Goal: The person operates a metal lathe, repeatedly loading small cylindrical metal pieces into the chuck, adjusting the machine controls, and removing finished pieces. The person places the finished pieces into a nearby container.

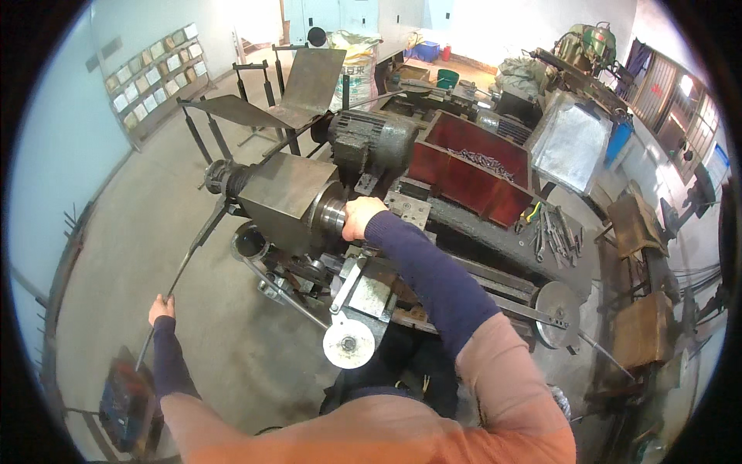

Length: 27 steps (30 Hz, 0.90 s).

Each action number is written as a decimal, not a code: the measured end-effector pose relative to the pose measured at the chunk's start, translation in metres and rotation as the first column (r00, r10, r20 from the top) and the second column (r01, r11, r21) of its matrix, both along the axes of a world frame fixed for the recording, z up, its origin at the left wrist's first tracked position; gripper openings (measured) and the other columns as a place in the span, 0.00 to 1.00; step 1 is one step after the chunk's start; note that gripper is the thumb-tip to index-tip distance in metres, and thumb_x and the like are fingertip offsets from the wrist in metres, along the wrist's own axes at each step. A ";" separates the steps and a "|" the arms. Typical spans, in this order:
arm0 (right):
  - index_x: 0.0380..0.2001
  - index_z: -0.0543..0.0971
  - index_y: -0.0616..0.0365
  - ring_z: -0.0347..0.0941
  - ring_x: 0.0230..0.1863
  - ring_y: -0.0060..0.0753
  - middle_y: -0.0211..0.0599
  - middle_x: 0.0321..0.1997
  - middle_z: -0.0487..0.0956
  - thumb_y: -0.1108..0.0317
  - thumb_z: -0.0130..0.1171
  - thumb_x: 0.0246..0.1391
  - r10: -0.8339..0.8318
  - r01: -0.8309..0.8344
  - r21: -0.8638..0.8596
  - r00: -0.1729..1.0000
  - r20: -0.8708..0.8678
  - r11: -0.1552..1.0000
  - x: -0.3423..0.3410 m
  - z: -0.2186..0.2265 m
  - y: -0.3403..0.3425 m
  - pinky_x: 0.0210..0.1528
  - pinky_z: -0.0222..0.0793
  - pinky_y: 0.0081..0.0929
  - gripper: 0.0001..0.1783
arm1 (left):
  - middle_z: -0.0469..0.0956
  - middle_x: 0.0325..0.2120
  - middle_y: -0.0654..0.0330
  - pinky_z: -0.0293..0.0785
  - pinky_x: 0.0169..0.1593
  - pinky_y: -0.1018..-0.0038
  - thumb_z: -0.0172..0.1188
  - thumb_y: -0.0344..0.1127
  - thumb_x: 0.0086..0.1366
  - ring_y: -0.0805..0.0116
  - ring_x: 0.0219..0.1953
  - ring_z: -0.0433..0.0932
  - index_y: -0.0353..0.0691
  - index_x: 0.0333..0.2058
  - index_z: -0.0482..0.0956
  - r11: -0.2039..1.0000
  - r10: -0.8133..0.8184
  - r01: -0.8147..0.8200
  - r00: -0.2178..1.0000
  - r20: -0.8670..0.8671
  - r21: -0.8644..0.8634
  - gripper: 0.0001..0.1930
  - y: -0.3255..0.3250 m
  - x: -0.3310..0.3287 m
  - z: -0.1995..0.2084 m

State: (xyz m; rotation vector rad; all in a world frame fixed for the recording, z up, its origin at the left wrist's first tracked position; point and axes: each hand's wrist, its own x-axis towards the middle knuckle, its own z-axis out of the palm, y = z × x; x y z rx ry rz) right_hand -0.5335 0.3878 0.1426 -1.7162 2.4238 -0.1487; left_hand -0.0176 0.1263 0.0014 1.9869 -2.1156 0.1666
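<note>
My left hand point(161, 308) is wrapped round a long metal lever point(188, 259) that slants up to the left end of a lathe's boxy headstock point(282, 193). At the other end of that headstock, my right hand point(361, 217) is closed right at the front of the shiny round chuck point(331, 212). Its fingers are curled, and whatever they hold is hidden behind the hand. Below my right forearm sits a pale round handwheel point(348, 344) on the cross slide.
Behind the headstock stands a finned motor point(373, 141). A dark red box point(466, 170) with small metal parts sits on the machine, beside pliers and wrenches point(553, 232). Another wheel point(557, 313) is at the right end. A red-and-dark box point(131, 406) stands low at left.
</note>
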 end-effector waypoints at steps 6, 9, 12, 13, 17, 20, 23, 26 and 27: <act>0.30 0.81 0.58 0.77 0.36 0.41 0.46 0.32 0.79 0.61 0.59 0.28 0.039 -0.040 -0.037 0.999 -0.022 0.999 0.000 -0.004 -0.001 0.41 0.72 0.32 0.20 | 0.75 0.38 0.47 0.69 0.44 0.59 0.53 0.58 0.53 0.49 0.43 0.73 0.39 0.40 0.74 0.985 0.070 -0.052 0.992 -0.103 0.163 0.27 0.074 -0.031 0.027; 0.30 0.81 0.57 0.77 0.35 0.41 0.46 0.31 0.79 0.61 0.59 0.29 0.018 -0.017 0.012 0.999 -0.028 1.000 0.001 0.002 0.003 0.41 0.72 0.32 0.19 | 0.76 0.28 0.48 0.70 0.38 0.56 0.58 0.53 0.49 0.45 0.34 0.75 0.39 0.27 0.72 0.999 0.000 0.005 0.994 -0.107 0.041 0.21 0.130 -0.072 0.024; 0.29 0.81 0.58 0.77 0.34 0.41 0.46 0.30 0.79 0.61 0.58 0.29 0.025 -0.031 -0.043 0.989 -0.143 0.999 -0.005 0.003 0.011 0.41 0.71 0.32 0.19 | 0.76 0.30 0.50 0.70 0.38 0.58 0.59 0.49 0.50 0.48 0.35 0.75 0.38 0.33 0.73 0.984 -0.081 0.113 0.973 -0.217 0.139 0.20 0.124 -0.072 0.026; 0.27 0.81 0.58 0.77 0.32 0.42 0.47 0.28 0.79 0.60 0.58 0.29 -0.022 0.010 -0.080 0.989 -0.144 0.997 -0.004 0.017 0.019 0.39 0.71 0.33 0.18 | 0.76 0.27 0.49 0.70 0.37 0.59 0.60 0.45 0.48 0.48 0.33 0.75 0.37 0.32 0.72 0.982 -0.064 0.094 0.981 -0.183 0.161 0.18 0.124 -0.066 0.027; 0.19 0.82 0.54 0.76 0.27 0.44 0.45 0.22 0.78 0.56 0.57 0.25 -0.274 0.221 -0.285 0.947 -0.165 0.933 -0.058 0.071 0.084 0.33 0.72 0.34 0.16 | 0.75 0.24 0.48 0.70 0.36 0.59 0.60 0.39 0.49 0.49 0.31 0.75 0.34 0.33 0.72 0.967 -0.230 0.236 0.971 -0.064 0.095 0.16 0.125 -0.068 0.034; 0.27 0.82 0.52 0.75 0.37 0.43 0.44 0.33 0.79 0.60 0.57 0.29 -0.476 0.417 -0.299 0.865 -0.160 0.858 -0.129 0.082 0.119 0.41 0.71 0.35 0.16 | 0.76 0.25 0.48 0.70 0.35 0.62 0.59 0.36 0.52 0.52 0.31 0.76 0.34 0.36 0.73 0.927 -0.363 0.373 0.921 0.143 -0.047 0.15 0.141 -0.109 0.070; 0.39 0.78 0.51 0.66 0.47 0.50 0.48 0.50 0.69 0.63 0.58 0.29 -0.466 0.162 -0.680 0.836 -0.290 0.715 -0.146 0.078 0.170 0.51 0.64 0.37 0.25 | 0.77 0.27 0.50 0.71 0.35 0.65 0.56 0.32 0.55 0.55 0.31 0.77 0.35 0.40 0.73 0.626 -0.758 0.761 0.543 -0.361 -0.171 0.14 0.155 -0.177 0.087; 0.40 0.78 0.51 0.67 0.50 0.53 0.53 0.53 0.68 0.64 0.58 0.29 -0.430 0.221 -0.656 0.886 -0.174 0.721 -0.125 0.086 0.232 0.53 0.64 0.37 0.26 | 0.77 0.28 0.51 0.71 0.34 0.67 0.56 0.31 0.56 0.56 0.31 0.77 0.36 0.38 0.75 0.424 -0.864 0.904 0.385 -0.324 -0.057 0.10 0.184 -0.238 0.081; 0.39 0.78 0.52 0.68 0.49 0.53 0.54 0.52 0.69 0.64 0.58 0.29 -0.375 0.140 -0.670 0.901 -0.220 0.729 -0.122 0.075 0.256 0.52 0.65 0.35 0.24 | 0.77 0.28 0.51 0.71 0.33 0.67 0.56 0.32 0.56 0.55 0.30 0.77 0.36 0.37 0.75 0.326 -0.932 0.941 0.304 -0.199 -0.093 0.10 0.182 -0.246 0.067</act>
